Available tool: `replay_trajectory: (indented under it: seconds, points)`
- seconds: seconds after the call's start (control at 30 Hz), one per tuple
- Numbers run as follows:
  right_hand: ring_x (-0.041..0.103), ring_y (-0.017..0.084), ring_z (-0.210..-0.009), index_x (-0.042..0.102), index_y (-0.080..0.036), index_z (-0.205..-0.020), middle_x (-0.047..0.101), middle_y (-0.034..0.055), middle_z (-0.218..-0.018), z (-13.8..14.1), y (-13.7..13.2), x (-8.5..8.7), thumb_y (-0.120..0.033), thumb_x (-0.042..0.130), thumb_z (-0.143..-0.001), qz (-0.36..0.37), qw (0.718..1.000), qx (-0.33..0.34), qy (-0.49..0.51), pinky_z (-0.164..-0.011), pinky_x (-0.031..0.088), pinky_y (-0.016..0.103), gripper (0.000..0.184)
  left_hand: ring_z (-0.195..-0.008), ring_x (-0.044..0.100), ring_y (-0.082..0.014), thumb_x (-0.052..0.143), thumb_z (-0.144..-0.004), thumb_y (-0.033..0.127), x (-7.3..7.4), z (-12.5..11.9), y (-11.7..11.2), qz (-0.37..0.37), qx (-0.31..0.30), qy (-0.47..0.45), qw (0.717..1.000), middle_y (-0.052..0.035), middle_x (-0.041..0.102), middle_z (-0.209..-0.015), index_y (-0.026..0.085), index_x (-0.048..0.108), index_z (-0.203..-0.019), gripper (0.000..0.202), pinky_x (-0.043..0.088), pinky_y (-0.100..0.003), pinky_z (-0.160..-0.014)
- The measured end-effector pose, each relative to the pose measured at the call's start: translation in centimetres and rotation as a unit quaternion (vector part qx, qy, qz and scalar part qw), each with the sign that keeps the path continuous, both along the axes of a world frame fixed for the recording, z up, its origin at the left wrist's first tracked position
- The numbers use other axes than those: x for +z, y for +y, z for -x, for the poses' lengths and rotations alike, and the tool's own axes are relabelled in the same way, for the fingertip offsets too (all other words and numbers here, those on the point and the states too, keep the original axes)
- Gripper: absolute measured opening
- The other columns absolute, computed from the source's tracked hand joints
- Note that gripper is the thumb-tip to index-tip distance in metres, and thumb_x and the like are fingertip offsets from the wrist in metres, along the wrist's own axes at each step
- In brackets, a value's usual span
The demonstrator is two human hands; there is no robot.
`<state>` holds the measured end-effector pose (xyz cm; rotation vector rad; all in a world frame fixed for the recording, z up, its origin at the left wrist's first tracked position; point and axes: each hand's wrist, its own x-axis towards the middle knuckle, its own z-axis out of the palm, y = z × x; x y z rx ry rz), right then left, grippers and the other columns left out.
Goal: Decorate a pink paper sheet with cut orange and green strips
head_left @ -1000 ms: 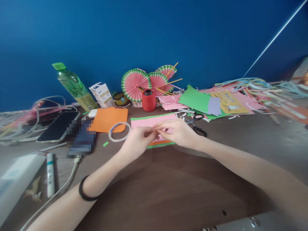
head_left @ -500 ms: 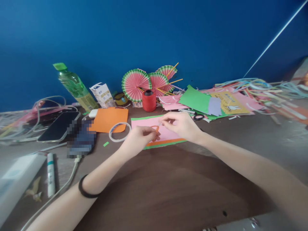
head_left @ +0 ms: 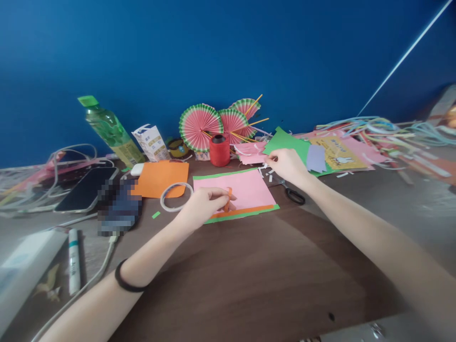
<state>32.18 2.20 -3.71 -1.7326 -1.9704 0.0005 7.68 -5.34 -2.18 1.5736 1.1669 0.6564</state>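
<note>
My left hand (head_left: 210,202) is closed, pinching a thin curled orange paper strip (head_left: 229,194) over the left part of a pink paper sheet (head_left: 245,187). That sheet has green edges and an orange band along its near side. Beyond its far right corner, my right hand (head_left: 285,161) is closed in a pinch above small white scraps (head_left: 268,175); whether something sits between the fingertips is too small to tell. Under the right wrist lie scissors with black handles (head_left: 295,195), their blades partly hidden. A white tape roll (head_left: 165,205) lies left of my left hand.
Behind the sheet stand a red thread spool (head_left: 220,153) and pleated pink-green paper fans (head_left: 200,126). Green paper (head_left: 290,145) and a yellow booklet (head_left: 337,152) lie right. On the left are orange paper (head_left: 162,178), a green bottle (head_left: 112,130), a phone (head_left: 87,190) and a marker (head_left: 74,261).
My right hand has moved right and away from the left hand, to the white scraps, uncovering the scissors' handles and the pink sheet's right part. My left hand keeps the orange strip.
</note>
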Motion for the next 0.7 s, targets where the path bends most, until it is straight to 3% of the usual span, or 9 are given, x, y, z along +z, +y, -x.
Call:
replay_trajectory:
  seconds: [0.27,0.33,0.4,0.43,0.5,0.6,0.7]
  points:
    - [0.061,0.021,-0.077,0.068,-0.015,-0.075,0.068,0.0103,-0.087,-0.4,0.6,-0.4,-0.011,0.050,-0.069,0.026,0.999,0.019,-0.029,-0.070,0.044,0.031,0.020,-0.069,0.062,-0.0150,0.053,-0.072,0.026,0.0,0.0,0.0,0.006,-0.023,-0.018,1.000,-0.0060,0.069,-0.073,0.013,0.065,-0.081,0.020,0.048,-0.029,-0.071]
    - [0.062,0.021,-0.076,0.067,-0.015,-0.076,0.068,0.0101,-0.084,0.1,0.1,0.0,-0.013,0.049,-0.070,0.028,0.999,0.037,0.021,-0.069,0.045,0.031,0.019,-0.070,0.062,-0.0153,0.053,-0.072,0.026,0.1,0.0,-0.1,0.002,-0.025,-0.020,0.999,-0.0062,0.069,-0.073,0.012,0.065,-0.082,0.021,0.047,-0.029,-0.071]
    - [0.063,0.018,-0.066,0.065,-0.014,-0.082,0.069,0.0083,-0.074,1.0,-0.6,0.5,-0.016,0.048,-0.074,0.090,0.984,0.095,0.119,-0.060,0.046,0.028,0.019,-0.071,0.062,-0.0157,0.052,-0.073,0.027,0.1,-0.1,-0.2,-0.003,-0.025,-0.018,1.000,-0.0062,0.069,-0.073,0.013,0.065,-0.082,0.021,0.047,-0.029,-0.071]
    - [0.062,0.016,-0.058,0.063,-0.013,-0.088,0.069,0.0076,-0.069,1.5,-1.1,0.8,-0.018,0.046,-0.076,0.149,0.963,0.142,0.174,-0.052,0.046,0.026,0.021,-0.071,0.062,-0.0156,0.052,-0.073,0.027,0.1,-0.1,-0.2,-0.005,-0.023,-0.014,1.000,-0.0060,0.069,-0.073,0.013,0.065,-0.082,0.021,0.047,-0.029,-0.072]
    - [0.061,0.014,-0.051,0.057,-0.012,-0.104,0.069,0.0076,-0.068,2.4,-2.1,1.3,-0.019,0.043,-0.079,0.276,0.895,0.237,0.260,-0.044,0.043,0.023,0.030,-0.071,0.061,-0.0152,0.052,-0.074,0.027,0.2,-0.1,-0.2,-0.004,-0.020,-0.004,1.000,-0.0054,0.069,-0.073,0.014,0.066,-0.083,0.022,0.047,-0.028,-0.073]
    - [0.066,0.014,-0.066,0.045,-0.017,-0.123,0.069,0.0091,-0.092,3.4,-3.4,1.8,-0.018,0.045,-0.079,0.380,0.798,0.347,0.313,-0.054,0.050,0.023,0.043,-0.070,0.061,-0.0147,0.052,-0.073,0.028,0.3,-0.1,-0.3,0.004,-0.023,0.004,1.000,-0.0049,0.070,-0.075,0.014,0.066,-0.085,0.023,0.047,-0.028,-0.073]
    - [0.064,0.016,-0.089,0.047,-0.022,-0.123,0.058,0.0088,-0.118,3.8,-3.9,1.9,-0.015,0.045,-0.078,0.379,0.768,0.396,0.331,-0.069,0.052,0.026,0.046,-0.069,0.060,-0.0142,0.053,-0.073,0.028,0.4,-0.2,-0.3,0.006,-0.033,-0.006,0.999,-0.0039,0.069,-0.073,0.015,0.066,-0.084,0.021,0.048,-0.028,-0.073]
